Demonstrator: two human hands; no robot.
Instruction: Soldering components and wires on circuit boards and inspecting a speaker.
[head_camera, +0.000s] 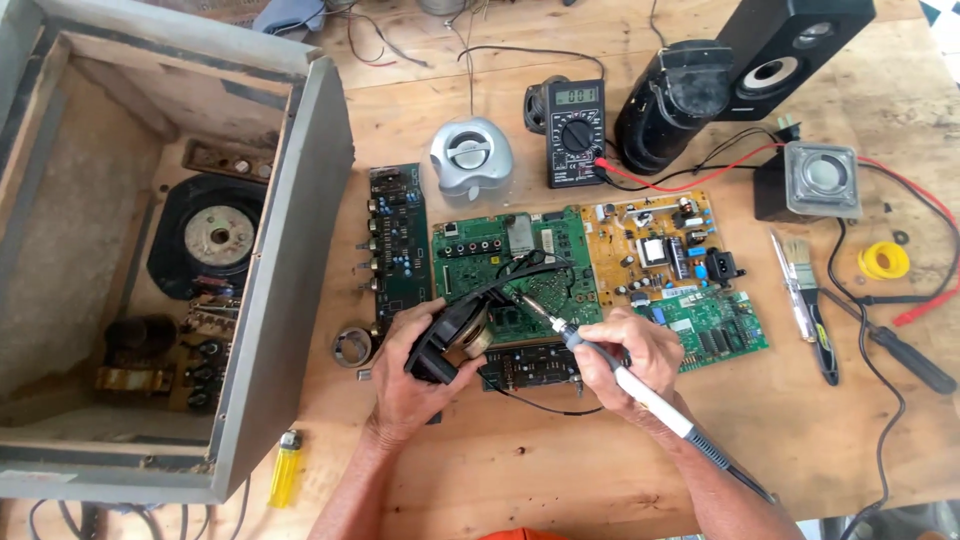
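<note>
Far left: open wooden speaker cabinet (150, 250) lying on the wooden workbench (520, 470), with a black speaker cone (212, 236) and wired parts inside. Yellow lighter (286, 468) on the bench just below the cabinet's near corner. Roll of tape (352, 346) beside the cabinet wall.

Left hand (410, 375): fingers curled tight around a small round speaker (452, 338), black frame, held tilted above the bench with its back turned toward the right hand. Black wires (520, 270) arc up from the speaker over the green board.

Right hand (625, 355): closed in a pen grip on a soldering iron (640, 385), white handle, black cord trailing off lower right. The tip points up-left and sits at or very near the wires just beside the speaker; actual contact cannot be told.

Behind the hands: narrow dark circuit board (395, 235), green circuit board (515, 260), orange-yellow circuit board (655, 245), smaller green board (720, 330) to its lower right. Above them, a silver dome-shaped speaker (470, 155), then a black multimeter (576, 132) with a red lead (690, 180) running right.

Right side: black cylinder speaker (672, 100), black box speaker (795, 50), small square speaker (820, 180). Paintbrush (812, 300) and screwdriver (905, 350) lie near the right edge, with a yellow tape roll (884, 260) above them.
</note>
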